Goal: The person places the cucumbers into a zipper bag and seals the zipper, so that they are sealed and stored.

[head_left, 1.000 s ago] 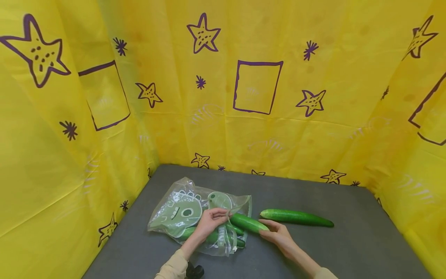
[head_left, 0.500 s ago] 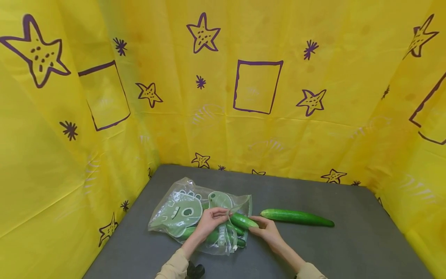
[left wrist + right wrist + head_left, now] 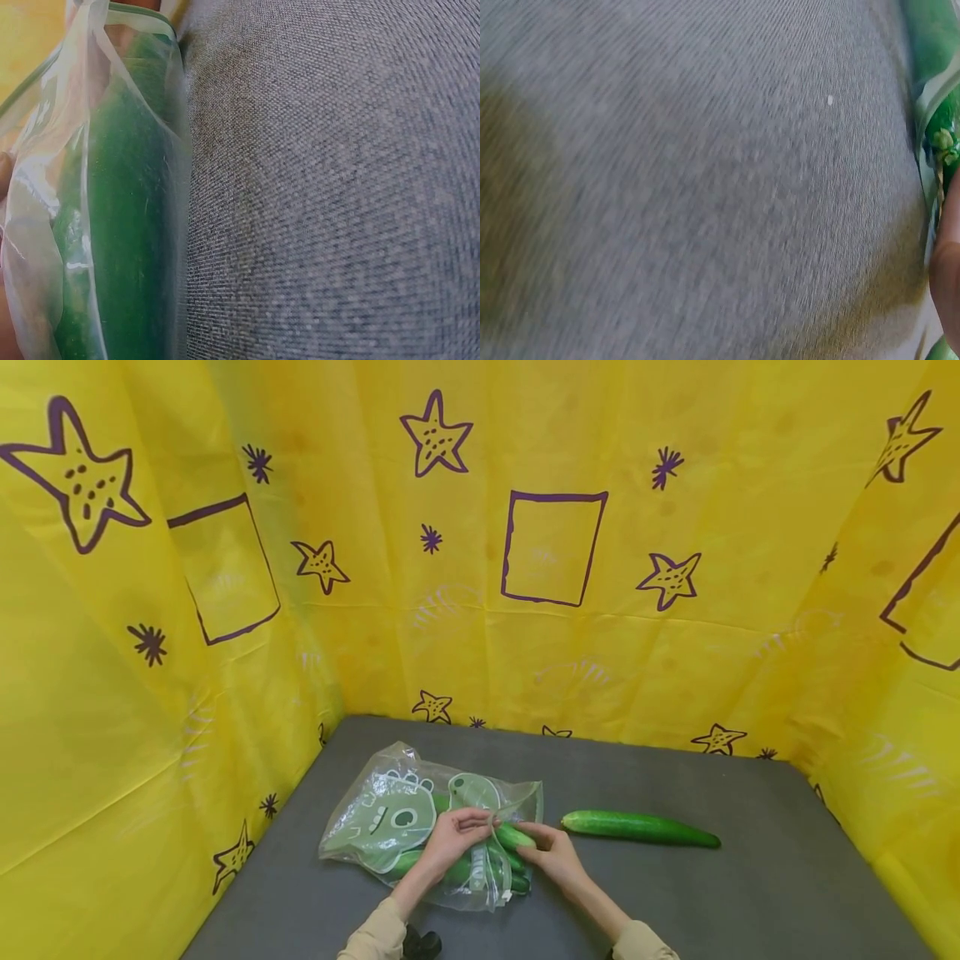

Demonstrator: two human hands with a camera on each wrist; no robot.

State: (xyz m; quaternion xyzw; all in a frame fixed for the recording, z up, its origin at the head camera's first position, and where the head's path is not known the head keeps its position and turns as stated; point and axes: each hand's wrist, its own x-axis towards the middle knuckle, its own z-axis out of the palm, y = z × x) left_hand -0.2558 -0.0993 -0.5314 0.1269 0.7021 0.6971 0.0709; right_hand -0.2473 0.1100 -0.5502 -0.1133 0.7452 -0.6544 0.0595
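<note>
Two hands at the mouth of a printed clear bag, a cucumber partway in.
Nearest in the head view, a dark object (image 3: 422,945), too cropped to name, lies by the left sleeve (image 3: 378,931). The left hand (image 3: 454,838) has its grip closed on the rim of the clear bag (image 3: 378,831); the right hand (image 3: 555,855) pinches the end of the entering cucumber (image 3: 513,837), which points into the opening. More cucumbers (image 3: 459,870) lie inside; the left wrist view shows green skin close behind film. Only the right wrist view reveals a knobbly stem end (image 3: 943,142) at the bag's edge and a pale fleck (image 3: 829,100) on the grey desk (image 3: 660,902). Farther right, a loose cucumber (image 3: 641,828) rests outside the bag, before yellow cloth (image 3: 555,668) patterned with purple-outlined stars.
</note>
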